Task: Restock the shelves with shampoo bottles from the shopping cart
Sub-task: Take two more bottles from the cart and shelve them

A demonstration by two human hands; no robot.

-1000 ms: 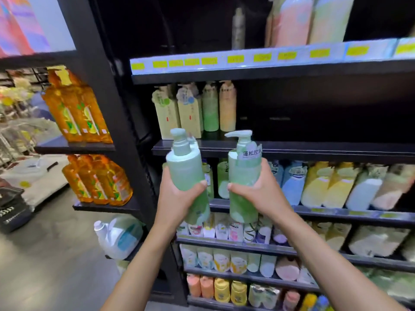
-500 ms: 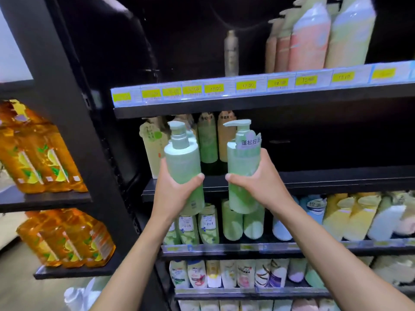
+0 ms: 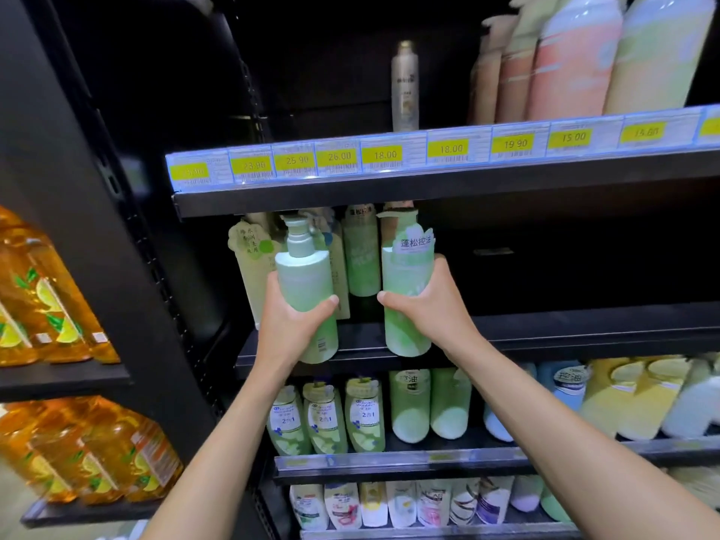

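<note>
My left hand point(image 3: 290, 325) grips a pale green pump shampoo bottle point(image 3: 306, 282) upright. My right hand point(image 3: 426, 305) grips a second green pump bottle point(image 3: 405, 274) with a white tag at its neck. Both bottles are held in front of the dark middle shelf point(image 3: 565, 329), with their bases level with its front edge. Behind them on that shelf stand a few cream and green bottles point(image 3: 360, 251). The shopping cart is out of view.
The middle shelf is bare and dark to the right of my hands. The upper shelf point(image 3: 428, 181) carries yellow price tags, one slim white bottle point(image 3: 405, 91) and tall pastel bottles point(image 3: 576, 60). Lower shelves hold green and yellow bottles point(image 3: 409, 407). Orange bottles point(image 3: 46, 290) fill the left rack.
Both hands have raised the two bottles higher and closer to the middle shelf. The view has tilted up and moved nearer the shelves.
</note>
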